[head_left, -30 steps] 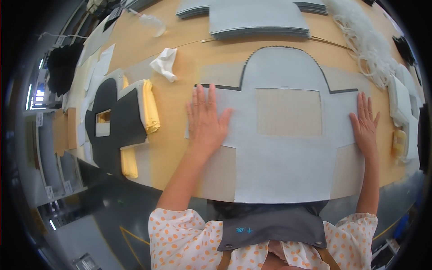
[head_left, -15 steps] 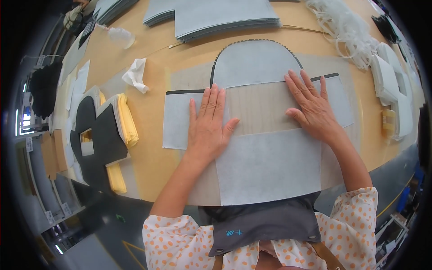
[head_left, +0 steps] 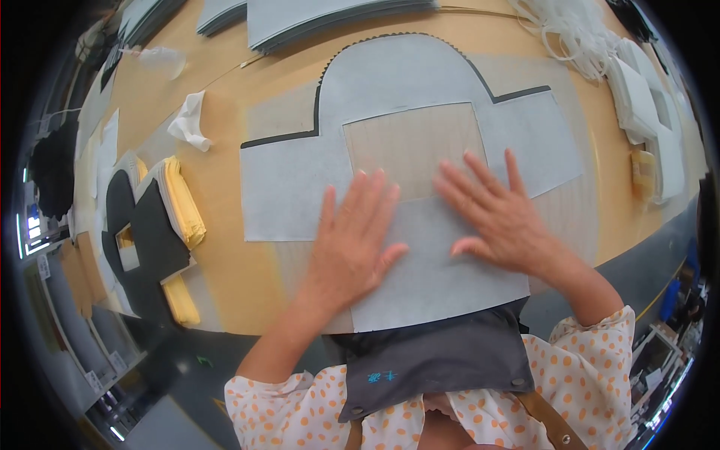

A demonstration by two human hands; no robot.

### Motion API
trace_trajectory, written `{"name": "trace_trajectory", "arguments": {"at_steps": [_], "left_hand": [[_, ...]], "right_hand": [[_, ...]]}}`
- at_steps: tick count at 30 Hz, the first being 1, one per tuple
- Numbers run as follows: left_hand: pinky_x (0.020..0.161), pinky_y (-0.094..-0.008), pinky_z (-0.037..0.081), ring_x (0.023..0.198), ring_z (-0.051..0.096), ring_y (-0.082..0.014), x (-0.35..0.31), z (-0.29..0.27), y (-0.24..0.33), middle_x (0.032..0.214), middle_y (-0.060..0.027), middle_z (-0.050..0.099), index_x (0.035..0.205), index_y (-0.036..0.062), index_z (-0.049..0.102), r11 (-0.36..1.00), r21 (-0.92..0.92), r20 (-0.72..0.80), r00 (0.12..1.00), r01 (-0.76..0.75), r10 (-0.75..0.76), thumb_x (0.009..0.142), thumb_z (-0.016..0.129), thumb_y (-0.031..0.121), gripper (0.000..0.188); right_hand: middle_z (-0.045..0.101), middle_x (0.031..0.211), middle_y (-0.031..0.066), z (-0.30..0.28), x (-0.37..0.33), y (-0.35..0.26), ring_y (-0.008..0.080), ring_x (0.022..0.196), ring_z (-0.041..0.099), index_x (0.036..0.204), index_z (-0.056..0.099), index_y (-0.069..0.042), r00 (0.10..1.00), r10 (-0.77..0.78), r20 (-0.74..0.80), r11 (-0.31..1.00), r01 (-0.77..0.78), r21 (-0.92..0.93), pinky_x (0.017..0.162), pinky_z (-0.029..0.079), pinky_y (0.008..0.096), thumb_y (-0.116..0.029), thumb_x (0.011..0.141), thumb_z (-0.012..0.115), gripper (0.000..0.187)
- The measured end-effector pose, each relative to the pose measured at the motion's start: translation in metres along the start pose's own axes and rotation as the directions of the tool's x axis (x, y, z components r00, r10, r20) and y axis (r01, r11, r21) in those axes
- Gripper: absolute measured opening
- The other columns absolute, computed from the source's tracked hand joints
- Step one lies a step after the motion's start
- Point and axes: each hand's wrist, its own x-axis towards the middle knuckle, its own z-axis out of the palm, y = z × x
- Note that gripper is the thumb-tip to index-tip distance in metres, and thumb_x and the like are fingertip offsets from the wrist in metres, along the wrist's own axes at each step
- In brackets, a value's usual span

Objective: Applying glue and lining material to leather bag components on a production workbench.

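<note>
A pale grey-blue cut panel [head_left: 397,71] lies flat in front of me, with a rounded far end, two side wings and a four-sided opening in its middle. Black edging, notched around the curve, borders its far side. My left hand [head_left: 351,236] is spread over the panel at the left of the opening, palm down and slightly blurred. Across the opening's near right corner, my right hand [head_left: 499,217] is also flat with fingers apart. Neither hand holds anything. Whether the palms press on the panel or hover just over it, I cannot tell.
Stacked grey-blue panels [head_left: 337,22] sit at the far side of the tan table [head_left: 225,277]. To the left are black and yellow cut pieces [head_left: 154,232], a crumpled white cloth [head_left: 190,121] and a clear bottle [head_left: 163,63]. White strips [head_left: 566,37] and white stacked pieces [head_left: 634,101] lie right.
Both hands have drawn back toward me and inward from the panel's wings. The opening's left edge and the black edging near the wings now show more fully.
</note>
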Motion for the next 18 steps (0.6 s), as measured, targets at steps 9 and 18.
{"name": "trace_trajectory", "arguments": {"at_steps": [9,18], "left_hand": [[0.117,-0.0468,0.026,0.141,0.035,-0.0293,-0.016,0.012,0.022,0.149,-0.0120,0.041,0.143,0.0044,0.047,0.975,-0.192,0.018,0.993,-0.109,0.114,0.087,0.067,0.036,0.067],[0.117,-0.0458,0.025,0.142,0.034,-0.0280,-0.014,0.012,0.021,0.150,-0.0108,0.041,0.143,0.0053,0.047,0.978,-0.179,0.028,0.993,-0.110,0.117,0.088,0.065,0.037,0.066]], "right_hand": [[0.034,0.157,-0.0041,0.012,-0.020,-0.018,0.0213,0.149,0.021,0.152,0.037,-0.019,0.996,-0.048,0.081,0.994,0.040,0.102,0.119,-0.003,0.0602,-0.069,0.088,0.041,0.081],[0.036,0.156,-0.0040,0.009,-0.017,-0.016,0.0205,0.148,0.025,0.151,0.039,-0.020,0.997,-0.050,0.067,0.994,0.043,0.105,0.120,-0.001,0.0582,-0.067,0.089,0.041,0.077]]}}
